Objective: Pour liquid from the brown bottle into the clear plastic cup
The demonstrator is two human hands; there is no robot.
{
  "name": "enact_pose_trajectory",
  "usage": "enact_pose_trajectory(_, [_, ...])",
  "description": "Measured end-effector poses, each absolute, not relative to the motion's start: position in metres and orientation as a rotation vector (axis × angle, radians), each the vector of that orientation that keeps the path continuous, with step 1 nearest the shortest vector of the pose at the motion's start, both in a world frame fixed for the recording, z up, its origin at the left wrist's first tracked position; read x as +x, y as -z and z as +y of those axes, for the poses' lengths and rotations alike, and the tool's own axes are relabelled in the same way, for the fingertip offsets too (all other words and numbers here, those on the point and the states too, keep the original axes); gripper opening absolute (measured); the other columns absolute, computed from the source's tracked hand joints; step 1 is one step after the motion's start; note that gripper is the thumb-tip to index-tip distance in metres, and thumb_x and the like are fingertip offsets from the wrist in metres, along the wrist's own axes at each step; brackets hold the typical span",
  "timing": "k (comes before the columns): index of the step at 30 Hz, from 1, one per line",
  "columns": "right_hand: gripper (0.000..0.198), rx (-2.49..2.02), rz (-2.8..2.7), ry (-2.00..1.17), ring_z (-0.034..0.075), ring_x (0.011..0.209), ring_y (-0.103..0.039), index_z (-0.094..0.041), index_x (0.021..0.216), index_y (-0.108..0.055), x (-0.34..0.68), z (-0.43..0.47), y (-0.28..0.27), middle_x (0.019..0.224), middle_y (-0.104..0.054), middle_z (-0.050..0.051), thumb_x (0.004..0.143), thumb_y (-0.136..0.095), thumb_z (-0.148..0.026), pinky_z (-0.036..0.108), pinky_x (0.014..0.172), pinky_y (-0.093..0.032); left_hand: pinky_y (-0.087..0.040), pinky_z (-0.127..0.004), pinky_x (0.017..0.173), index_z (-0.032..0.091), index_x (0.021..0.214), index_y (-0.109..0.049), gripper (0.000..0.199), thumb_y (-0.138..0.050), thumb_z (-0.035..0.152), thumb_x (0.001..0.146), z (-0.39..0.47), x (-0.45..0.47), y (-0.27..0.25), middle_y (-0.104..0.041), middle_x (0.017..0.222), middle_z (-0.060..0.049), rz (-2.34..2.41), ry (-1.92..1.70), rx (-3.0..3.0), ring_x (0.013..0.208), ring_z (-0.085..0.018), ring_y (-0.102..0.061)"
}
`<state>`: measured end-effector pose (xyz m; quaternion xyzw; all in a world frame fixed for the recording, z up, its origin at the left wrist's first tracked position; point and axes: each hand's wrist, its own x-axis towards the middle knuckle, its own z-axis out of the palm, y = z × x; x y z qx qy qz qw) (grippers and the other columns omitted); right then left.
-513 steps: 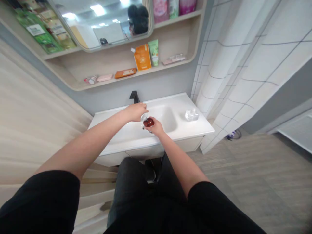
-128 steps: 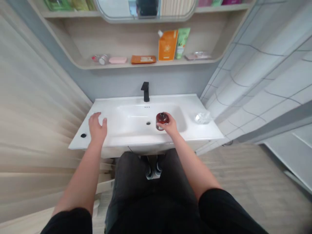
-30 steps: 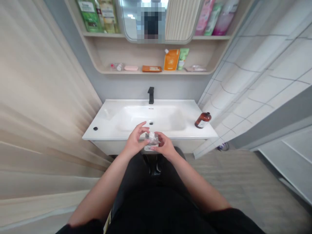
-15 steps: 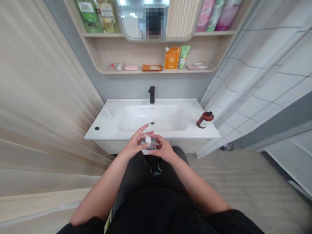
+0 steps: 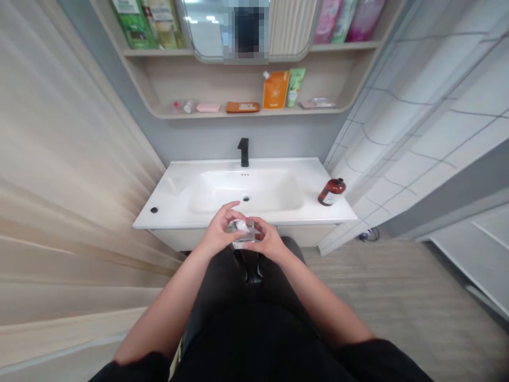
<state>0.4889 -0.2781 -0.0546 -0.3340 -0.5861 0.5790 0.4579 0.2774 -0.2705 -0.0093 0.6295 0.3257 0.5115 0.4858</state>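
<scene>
Just in front of the sink's front edge, my right hand [image 5: 271, 241] grips a clear, square-bodied pump bottle [image 5: 243, 243] by its side, thumb below and fingers behind. The bottle's white pump top [image 5: 240, 225] is pinched by my left hand [image 5: 219, 231], thumb in front and fingers curled around the far side. The left forefinger stretches forward above it. Clear liquid seems to be inside, though fingers cover part of the bottle. A brown bottle [image 5: 331, 192] with a white label stands on the counter to the right, its mouth uncapped.
A white basin [image 5: 214, 185] with a black faucet [image 5: 244, 153] lies ahead. Above it, a wall shelf [image 5: 318, 112] carries an orange pouch [image 5: 275, 90], a green tube [image 5: 295, 87] and small items. A beige curtain [image 5: 59, 159] hangs left; white tiles [image 5: 417, 95] line the right.
The white pump top has turned, its spout now pointing to the right. My left fingers have curled closer around it. The whole view has shifted slightly.
</scene>
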Motion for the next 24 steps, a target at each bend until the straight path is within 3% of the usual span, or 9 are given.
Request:
enact_pose_trajectory(2, [0.083,-0.815,-1.43,-1.439,0.031,0.129,-0.071,-0.031,0.138,-0.069,0.489,-0.278,0.055,0.142,-0.073,0.008,0.065,-0.106,-0.043,0.048,0.109,-0.061,-0.054,-0.048,0.114,0.028,0.162,-0.052,0.102,-0.101,0.045,0.074,-0.271,0.277,0.01,-0.079,0.12,-0.011,0.813,-1.237,1.576,0.122,-0.031,-0.074])
enact_pose_trajectory(4, [0.084,-0.802,-1.416,-1.442,0.031,0.129,-0.072,-0.031,0.139,-0.068,0.488,-0.278,0.056,0.145,-0.071,0.008,0.065,-0.106,-0.043,0.047,0.109,-0.061,-0.052,-0.05,0.118,0.027,0.163,-0.051,0.097,-0.097,0.045,0.08,-0.273,0.277,0.009,-0.078,0.127,-0.013,0.775,-1.191,1.605,0.129,-0.032,-0.072])
enact_pose_trajectory(8, [0.082,-0.802,-1.431,-1.446,0.031,0.131,-0.071,-0.031,0.139,-0.067,0.489,-0.278,0.058,0.145,-0.072,0.008,0.068,-0.105,-0.043,0.047,0.109,-0.061,-0.051,-0.05,0.119,0.024,0.153,-0.063,0.074,-0.091,0.04,0.086,-0.277,0.277,0.001,-0.082,0.117,-0.011,0.917,-1.262,1.627,0.124,-0.031,-0.075])
enact_pose_trajectory(15, [0.087,-0.847,-1.392,-1.446,0.031,0.126,-0.072,-0.029,0.139,-0.067,0.49,-0.275,0.064,0.137,-0.074,0.008,0.064,-0.106,-0.046,0.047,0.107,-0.062,-0.062,-0.044,0.1,0.02,0.123,-0.082,0.046,-0.093,0.04,0.083,-0.277,0.274,-0.026,-0.084,0.119,-0.013,1.12,-1.405,1.577,0.106,-0.028,-0.079])
enact_pose_trajectory(24, [0.086,-0.87,-1.384,-1.453,0.03,0.124,-0.073,-0.029,0.138,-0.067,0.49,-0.273,0.069,0.136,-0.074,0.008,0.063,-0.106,-0.046,0.047,0.108,-0.061,-0.065,-0.043,0.098,0.018,0.118,-0.082,0.045,-0.094,0.042,0.082,-0.278,0.265,-0.038,-0.084,0.12,-0.014,1.166,-1.424,1.56,0.104,-0.027,-0.08])
